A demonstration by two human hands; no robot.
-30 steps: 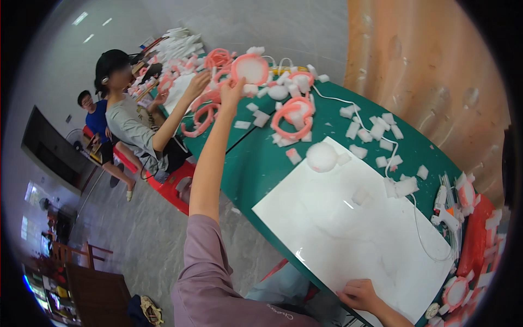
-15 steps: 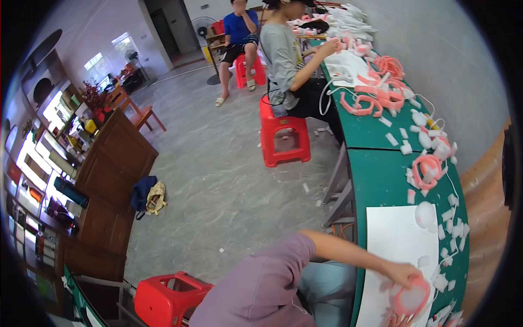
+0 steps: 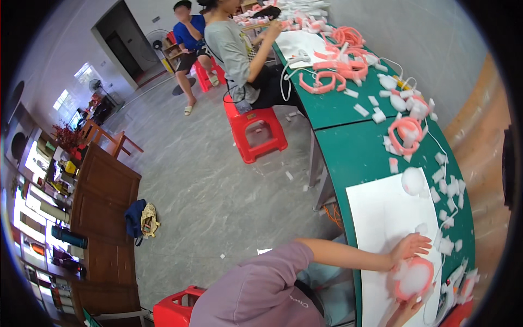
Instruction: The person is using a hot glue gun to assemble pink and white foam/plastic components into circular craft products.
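Observation:
Above the white sheet (image 3: pixel 376 218) on the table, my left hand (image 3: pixel 412 247) is open, its fingers stretched out and apart. Just below its palm is a pink ring-shaped piece (image 3: pixel 428 268) with a round white foam-like middle (image 3: pixel 412 280). My right hand (image 3: pixel 406 312) grips the near edge of this piece; its fingers are partly hidden. A white foam ball (image 3: pixel 413 181) lies at the far end of the sheet. Small white chunks (image 3: pixel 446 246) are scattered to the right of my hands.
The green table (image 3: pixel 359 150) carries more pink rings (image 3: pixel 406 135) and a white cord. At its far end a person in grey (image 3: pixel 229 52) works on a red stool (image 3: pixel 253 133). Another person in blue (image 3: pixel 190 35) sits behind. A wooden cabinet (image 3: pixel 101 191) stands left.
My left hand has let go of the pink ring's far edge and opened. My right hand has come further into view, holding the ring's near edge. The whole view has shifted.

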